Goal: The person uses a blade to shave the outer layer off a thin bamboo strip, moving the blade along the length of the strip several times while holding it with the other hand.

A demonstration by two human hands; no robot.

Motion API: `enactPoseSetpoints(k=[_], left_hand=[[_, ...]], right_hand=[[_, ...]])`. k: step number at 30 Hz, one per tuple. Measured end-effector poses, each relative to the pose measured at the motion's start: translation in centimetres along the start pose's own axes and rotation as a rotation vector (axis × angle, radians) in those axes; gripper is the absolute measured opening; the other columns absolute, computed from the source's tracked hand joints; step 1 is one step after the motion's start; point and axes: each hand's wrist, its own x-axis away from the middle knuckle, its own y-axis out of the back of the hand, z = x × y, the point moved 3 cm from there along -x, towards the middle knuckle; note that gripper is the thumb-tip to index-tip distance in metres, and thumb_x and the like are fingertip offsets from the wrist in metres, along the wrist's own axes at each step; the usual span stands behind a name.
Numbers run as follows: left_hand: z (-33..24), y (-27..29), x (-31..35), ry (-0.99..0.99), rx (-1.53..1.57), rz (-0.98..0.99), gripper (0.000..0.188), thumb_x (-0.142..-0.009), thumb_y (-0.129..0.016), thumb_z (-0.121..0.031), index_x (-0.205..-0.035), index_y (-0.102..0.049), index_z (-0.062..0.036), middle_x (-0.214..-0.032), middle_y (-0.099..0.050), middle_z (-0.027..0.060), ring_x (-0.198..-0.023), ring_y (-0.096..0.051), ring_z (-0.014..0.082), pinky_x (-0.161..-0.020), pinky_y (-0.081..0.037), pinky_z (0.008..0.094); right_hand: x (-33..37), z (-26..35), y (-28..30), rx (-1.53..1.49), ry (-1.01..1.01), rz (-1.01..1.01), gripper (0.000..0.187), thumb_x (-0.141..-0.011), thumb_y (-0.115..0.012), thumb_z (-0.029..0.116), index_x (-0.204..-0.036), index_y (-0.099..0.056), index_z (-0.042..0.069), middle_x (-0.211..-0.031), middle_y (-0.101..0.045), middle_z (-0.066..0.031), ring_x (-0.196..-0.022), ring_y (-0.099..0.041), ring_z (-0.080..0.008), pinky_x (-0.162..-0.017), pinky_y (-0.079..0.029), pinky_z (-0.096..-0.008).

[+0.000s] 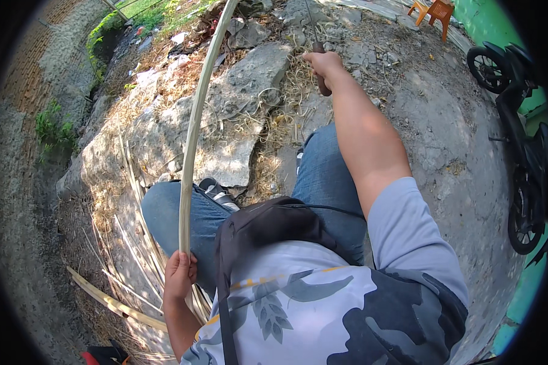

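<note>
My left hand (179, 275) is closed around the lower end of a long pale bamboo strip (193, 128). The strip rises past my left knee and runs out at the top edge of the view. With my arm stretched forward, my right hand (326, 64) grips the dark brown handle of a knife (323, 87). Its thin blade points away from me, apart from the strip, and reaches the top edge. Beside my left leg, several more split bamboo strips (131, 246) lie on the ground, and a wider bamboo piece (112, 303) lies farther left.
Broken concrete slabs (249, 76) with curled shavings (280, 121) lie in front of my feet. A rough wall (18, 182) stands at the left. To the right are a black motorcycle (520, 131), a green wall (484, 24) and an orange plastic stool (433, 11).
</note>
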Motion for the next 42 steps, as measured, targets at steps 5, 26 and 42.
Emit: enactPoseSetpoints(k=[5,26,42], left_hand=[[-0.1,-0.2,0.1,-0.008,-0.004,-0.014,0.039,-0.108,-0.046,-0.044,-0.095,-0.056,-0.0084,-0.061,-0.037,-0.0058,-0.049,-0.031,0.0045,-0.044,-0.025,0.0219],[0.1,-1.2,0.5,-0.094,-0.201,-0.121,0.034,-0.11,-0.046,-0.035,-0.095,-0.057,-0.0059,-0.062,-0.042,-0.0063,-0.053,-0.036,0.0028,-0.048,-0.029,0.0213],[-0.4,-1.3,0.4,-0.093,-0.318,-0.135,0.037,-0.109,-0.048,-0.037,-0.095,-0.058,-0.0045,-0.061,-0.043,-0.0064,-0.052,-0.037,0.0028,-0.047,-0.028,0.0219]], right_hand=[[0.3,1.1,-0.9,0.059,0.151,-0.006,0.047,-0.079,-0.081,0.039,-0.099,-0.072,-0.003,-0.092,-0.073,-0.0165,-0.088,-0.072,-0.0261,-0.076,-0.053,-0.0393],[16.5,9.1,-6.0,0.919,1.259,0.269,0.016,-0.079,-0.069,0.027,-0.094,-0.07,0.021,-0.085,-0.073,-0.005,-0.088,-0.073,-0.0265,-0.079,-0.056,-0.0468],[10.1,7.2,-2.5,0.832,0.773,0.072,0.03,-0.085,-0.074,0.046,-0.096,-0.07,0.018,-0.096,-0.072,-0.0096,-0.096,-0.07,-0.0308,-0.08,-0.055,-0.0486]])
